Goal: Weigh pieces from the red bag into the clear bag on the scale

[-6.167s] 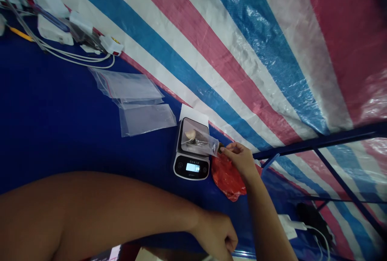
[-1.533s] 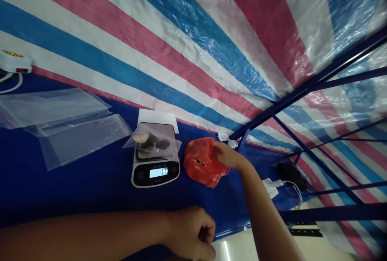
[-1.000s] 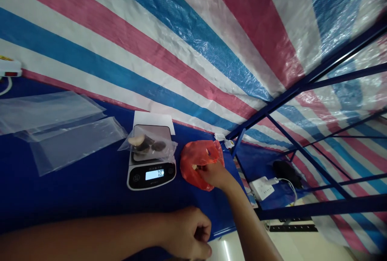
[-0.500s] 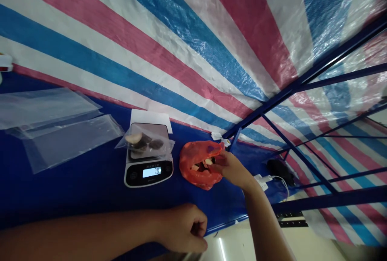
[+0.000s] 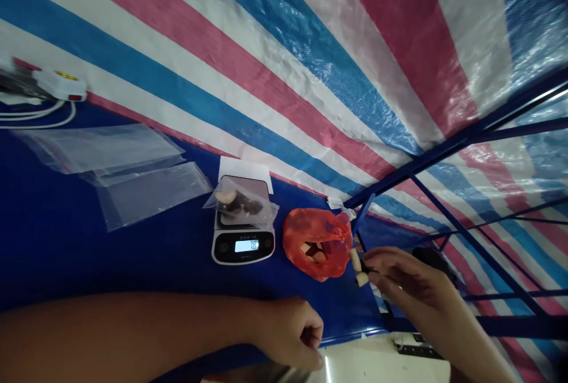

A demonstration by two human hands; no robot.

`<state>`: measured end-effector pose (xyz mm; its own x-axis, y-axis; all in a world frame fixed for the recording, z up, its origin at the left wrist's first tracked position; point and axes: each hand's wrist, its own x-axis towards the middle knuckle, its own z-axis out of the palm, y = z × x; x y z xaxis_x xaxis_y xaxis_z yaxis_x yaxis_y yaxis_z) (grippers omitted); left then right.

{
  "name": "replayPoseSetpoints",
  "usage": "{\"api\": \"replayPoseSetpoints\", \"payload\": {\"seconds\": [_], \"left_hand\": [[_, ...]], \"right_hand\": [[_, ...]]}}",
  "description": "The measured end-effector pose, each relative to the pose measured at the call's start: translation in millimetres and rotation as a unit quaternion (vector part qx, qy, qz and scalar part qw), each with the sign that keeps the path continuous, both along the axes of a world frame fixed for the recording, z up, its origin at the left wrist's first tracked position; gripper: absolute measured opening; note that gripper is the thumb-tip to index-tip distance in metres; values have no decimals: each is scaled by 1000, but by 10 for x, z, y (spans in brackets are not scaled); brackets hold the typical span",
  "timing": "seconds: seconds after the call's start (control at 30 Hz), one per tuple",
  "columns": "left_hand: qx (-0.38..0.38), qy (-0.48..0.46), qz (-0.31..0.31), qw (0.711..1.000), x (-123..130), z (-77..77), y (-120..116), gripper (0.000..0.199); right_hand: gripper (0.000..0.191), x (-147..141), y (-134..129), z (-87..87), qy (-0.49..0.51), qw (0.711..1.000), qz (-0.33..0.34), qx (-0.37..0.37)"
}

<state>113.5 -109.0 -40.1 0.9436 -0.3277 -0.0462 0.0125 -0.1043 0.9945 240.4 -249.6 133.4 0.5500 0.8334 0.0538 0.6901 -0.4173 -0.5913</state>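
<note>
My right hand pinches a few small pale and dark pieces just right of the red plastic bag. The bag lies open, with several light and dark pieces inside. My left hand is curled closed near the table's front edge; whether anything is inside it is hidden. A white and black digital scale reads 7.8. On its plate rests a clear plastic bag holding a pale piece and some dark ones.
Flat clear bags lie on the blue table at left. White cables and a plug are at the far left. Behind stands a striped sheet, with blue metal bars at right.
My right hand has come out of the red bag and moved right, now with pieces between its fingers. The camera view has shifted left. The scale reading is the same.
</note>
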Motion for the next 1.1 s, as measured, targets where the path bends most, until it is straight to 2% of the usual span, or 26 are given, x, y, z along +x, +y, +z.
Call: {"api": "replayPoseSetpoints", "payload": {"seconds": [0.07, 0.17, 0.3, 0.53, 0.63, 0.73, 0.83, 1.1], "left_hand": [[1, 5, -12, 1000, 2, 11, 9, 25], [8, 6, -12, 1000, 0, 28, 14, 24], [21, 10, -10, 1000, 2, 37, 11, 22], [18, 21, -40, 999, 9, 46, 49, 18], [16, 0, -42, 999, 15, 30, 50, 18], [12, -20, -34, 999, 29, 0, 34, 19], [8, -26, -37, 999, 42, -31, 16, 19], [21, -12, -28, 999, 50, -46, 6, 17]], "right_hand": [[22, 6, 136, -31, 4, 999, -20, 31], [23, 10, 492, -187, -10, 999, -14, 51], [14, -59, 960, -389, -82, 996, 24, 40], [15, -303, 1508, -487, -138, 979, 101, 106], [20, -393, 1703, -598, -148, 971, 151, 108], [21, -445, 1788, -726, -131, 974, 163, 83], [18, -456, 1748, -781, -124, 981, 129, 73], [17, -479, 1531, -674, -137, 985, 79, 71]]}}
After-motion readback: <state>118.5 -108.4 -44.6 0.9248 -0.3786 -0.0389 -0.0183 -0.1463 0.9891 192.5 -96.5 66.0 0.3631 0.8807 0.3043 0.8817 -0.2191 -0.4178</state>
